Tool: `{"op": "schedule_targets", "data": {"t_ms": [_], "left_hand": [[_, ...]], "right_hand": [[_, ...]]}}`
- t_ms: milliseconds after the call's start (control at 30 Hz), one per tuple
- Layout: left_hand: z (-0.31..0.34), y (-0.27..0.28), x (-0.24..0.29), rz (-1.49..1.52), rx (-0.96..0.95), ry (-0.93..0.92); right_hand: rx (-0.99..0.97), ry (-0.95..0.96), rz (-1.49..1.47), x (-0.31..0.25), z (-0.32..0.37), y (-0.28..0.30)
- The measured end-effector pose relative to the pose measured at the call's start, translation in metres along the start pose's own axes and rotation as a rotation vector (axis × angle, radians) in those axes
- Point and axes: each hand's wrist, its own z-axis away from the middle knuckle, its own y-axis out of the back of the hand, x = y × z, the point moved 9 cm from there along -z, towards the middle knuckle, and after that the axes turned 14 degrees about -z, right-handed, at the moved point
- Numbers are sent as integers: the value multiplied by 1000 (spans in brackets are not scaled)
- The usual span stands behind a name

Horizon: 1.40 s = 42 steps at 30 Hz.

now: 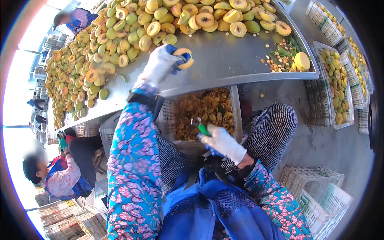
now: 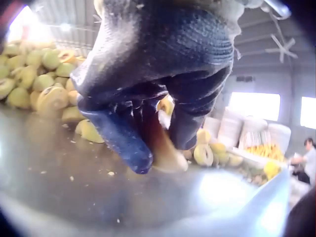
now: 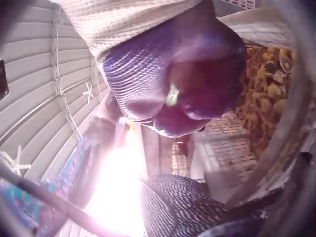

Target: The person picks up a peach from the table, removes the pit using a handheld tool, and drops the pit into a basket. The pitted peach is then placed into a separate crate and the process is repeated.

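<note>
My left hand (image 1: pixel 162 66), in a white glove with a blue coated palm, grips a peach half (image 1: pixel 184 57) between thumb and fingers, above the metal table (image 1: pixel 224 58). In the left wrist view, the peach half (image 2: pixel 167 154) shows edge-on between the blue fingertips (image 2: pixel 136 159). Lower down, over the crate (image 1: pixel 236 110) of peach pieces, my right hand (image 1: pixel 225 144) holds a green-handled tool (image 1: pixel 203 129) with a small rounded metal tip. The right wrist view shows the curled gloved fingers (image 3: pixel 173 126) with a sliver of the green handle (image 3: pixel 172 95); the tip is hidden there.
A large heap of peach halves (image 1: pixel 132 34) covers the table's far and left parts. Pits and leaves (image 1: pixel 282 56) lie near its right corner, beside a yellow peach half (image 1: pixel 302 61). Fruit-filled crates (image 1: pixel 334 86) stand right, stacked crates (image 1: pixel 316 184) lower right. Another person (image 1: pixel 66 176) sits left.
</note>
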Motion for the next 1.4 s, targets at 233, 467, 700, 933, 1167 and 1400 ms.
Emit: {"op": "schedule_targets", "data": {"t_ms": [233, 467, 700, 933, 1167, 1400], "left_hand": [[158, 19, -31, 637, 198, 112], [220, -25, -86, 790, 303, -79], [212, -64, -131, 624, 196, -28], [208, -95, -156, 1107, 149, 262], [196, -126, -169, 1378, 69, 171], [188, -132, -150, 1541, 65, 276]], "right_hand": [[239, 229, -628, -99, 21, 17], [45, 190, -347, -92, -10, -57], [-10, 495, 309, -97, -15, -85], [153, 583, 753, -98, -14, -104], [181, 560, 713, -80, -34, -97], [210, 661, 720, -75, -31, -91]]}}
